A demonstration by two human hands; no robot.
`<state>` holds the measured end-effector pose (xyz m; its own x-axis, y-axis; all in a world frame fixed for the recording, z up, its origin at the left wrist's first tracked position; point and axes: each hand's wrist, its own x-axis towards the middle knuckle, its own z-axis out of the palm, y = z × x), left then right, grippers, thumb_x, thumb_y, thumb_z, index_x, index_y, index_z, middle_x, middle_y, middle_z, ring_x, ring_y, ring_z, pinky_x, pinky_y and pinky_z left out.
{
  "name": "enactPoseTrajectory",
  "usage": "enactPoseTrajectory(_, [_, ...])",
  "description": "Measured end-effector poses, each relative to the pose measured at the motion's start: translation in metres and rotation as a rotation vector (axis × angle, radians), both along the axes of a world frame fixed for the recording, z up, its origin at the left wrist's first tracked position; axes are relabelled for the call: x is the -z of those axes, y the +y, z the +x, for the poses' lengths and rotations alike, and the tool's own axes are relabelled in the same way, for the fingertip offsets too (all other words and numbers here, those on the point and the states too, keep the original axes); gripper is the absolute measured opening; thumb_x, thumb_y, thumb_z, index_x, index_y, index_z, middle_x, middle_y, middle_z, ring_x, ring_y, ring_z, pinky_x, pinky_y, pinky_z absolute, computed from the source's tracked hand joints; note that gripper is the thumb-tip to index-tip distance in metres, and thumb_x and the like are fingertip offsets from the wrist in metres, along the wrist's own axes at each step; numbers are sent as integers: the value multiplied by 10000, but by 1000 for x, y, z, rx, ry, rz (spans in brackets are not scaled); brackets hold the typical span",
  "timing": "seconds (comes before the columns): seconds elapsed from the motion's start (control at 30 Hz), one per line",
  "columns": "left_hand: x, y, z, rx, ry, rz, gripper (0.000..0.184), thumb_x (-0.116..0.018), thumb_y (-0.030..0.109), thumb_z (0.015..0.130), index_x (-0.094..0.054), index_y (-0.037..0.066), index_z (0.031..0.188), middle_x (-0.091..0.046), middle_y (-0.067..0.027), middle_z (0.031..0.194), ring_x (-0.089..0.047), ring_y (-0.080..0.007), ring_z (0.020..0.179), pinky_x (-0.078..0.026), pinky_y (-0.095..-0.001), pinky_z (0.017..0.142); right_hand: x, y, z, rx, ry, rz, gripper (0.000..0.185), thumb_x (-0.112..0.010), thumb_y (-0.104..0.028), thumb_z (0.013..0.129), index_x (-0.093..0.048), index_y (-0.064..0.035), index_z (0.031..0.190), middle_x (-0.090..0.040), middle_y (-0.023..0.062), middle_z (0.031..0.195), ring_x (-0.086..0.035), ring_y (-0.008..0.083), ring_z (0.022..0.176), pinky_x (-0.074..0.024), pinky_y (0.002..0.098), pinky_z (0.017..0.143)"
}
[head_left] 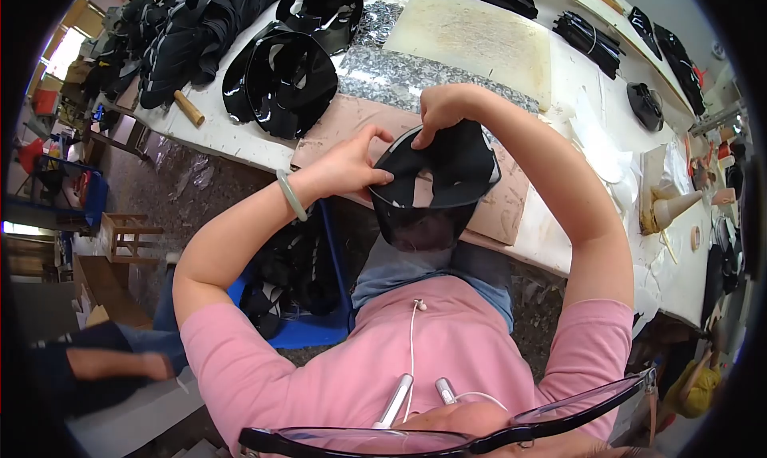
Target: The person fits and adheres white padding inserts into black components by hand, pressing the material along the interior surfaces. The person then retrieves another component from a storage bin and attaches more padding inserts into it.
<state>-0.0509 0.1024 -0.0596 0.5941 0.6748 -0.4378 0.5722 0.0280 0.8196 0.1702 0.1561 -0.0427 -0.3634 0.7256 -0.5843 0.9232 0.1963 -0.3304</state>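
A black piece, glossy on its outer side and matte on the face turned up, is held over the table's front edge, with a gap in its middle. My left hand grips its left rim between thumb and fingers. From above, my right hand reaches over its far rim, the thumb pressed on the matte face and the other fingers curled, partly hidden. Beneath the piece lies a pinkish board. Behind that is a speckled stone slab.
Glossy black pieces stand at the back left, near a wooden handle. A pale board lies behind the slab. On the right is a cone-tipped container. A blue bin sits below left; another person's arm is beyond.
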Motion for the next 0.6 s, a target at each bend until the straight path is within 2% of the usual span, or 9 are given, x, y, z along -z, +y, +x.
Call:
enactPoseTrajectory(0.1, [-2, -2, 0, 31, 37, 22, 405, -715, 88, 832, -438, 79, 1128, -611, -62, 698, -628, -124, 634, -524, -271, 497, 0, 1, -2, 4, -26, -16, 517, -826, -467, 649, -718, 23, 770, -681, 122, 733, -646, 238, 674, -491, 369, 609])
enactPoseTrajectory(0.3, [3, 4, -2, 104, -34, -22, 287, -699, 84, 839, -509, 59, 1052, -596, -42, 664, -594, -102, 611, -522, -263, 497, 3, 4, 0, 37, -2, -64, 530, -824, -479, 644, -710, 29, 741, -664, 116, 696, -638, 221, 646, -485, 365, 593])
enactPoseTrajectory(0.43, [-2, 4, 0, 109, -35, -54, 249, -685, 80, 844, -538, 53, 1043, -591, -35, 650, -580, -90, 582, -510, -261, 489, 2, 4, -1, 76, 28, -102, 556, -828, -491, 630, -702, 40, 739, -659, 122, 696, -637, 226, 648, -489, 371, 600])
enactPoseTrajectory(0.6, [0, 8, -1, 121, -20, -80, 280, -684, 71, 842, -527, 61, 1074, -580, -27, 632, -555, -85, 537, -472, -250, 462, 4, 3, -2, 98, -85, 48, 637, -834, -551, 589, -705, 49, 758, -684, 165, 743, -669, 279, 704, -511, 388, 635])
